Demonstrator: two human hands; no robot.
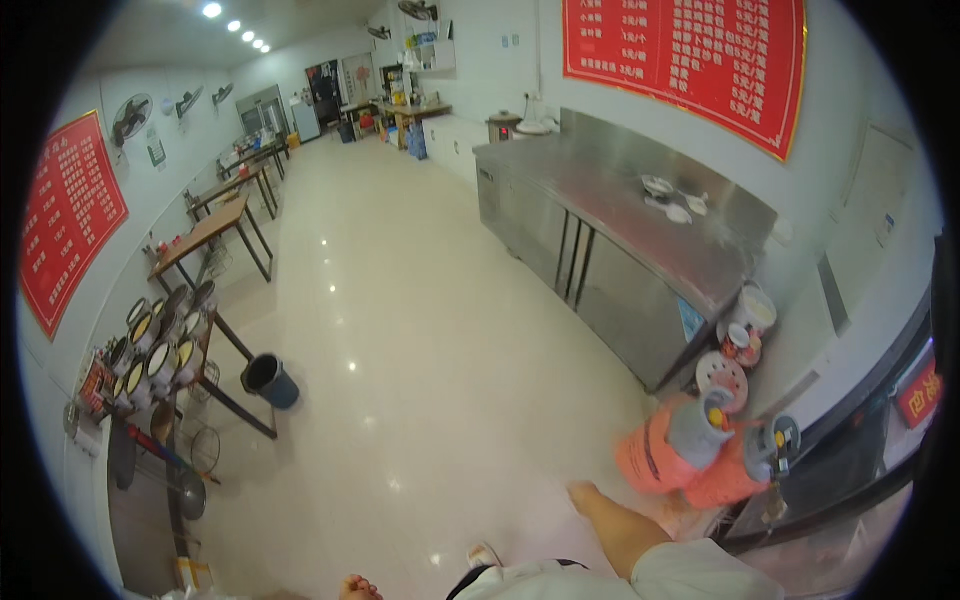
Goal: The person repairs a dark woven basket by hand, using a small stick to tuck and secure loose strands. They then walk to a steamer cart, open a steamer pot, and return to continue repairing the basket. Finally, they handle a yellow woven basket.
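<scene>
Head view: my left hand (358, 588) is cut off by the bottom edge, fingers look curled, can't tell if it grips anything. My right hand (580, 493) hangs over the floor (440, 360), nothing visible in it, finger spread too blurred to tell. Best handling, I judge: right arm clear of the cylinders, steps flat on shiny flooring. Front gas cylinder (652, 450) stands off the steel counter (560, 165)'s near corner, just right of my right hand, well right of my left; second cylinder (732, 482) beside it.

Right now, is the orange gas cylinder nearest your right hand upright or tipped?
It looks upright: the orange gas cylinder has its grey collar uppermost.
</scene>
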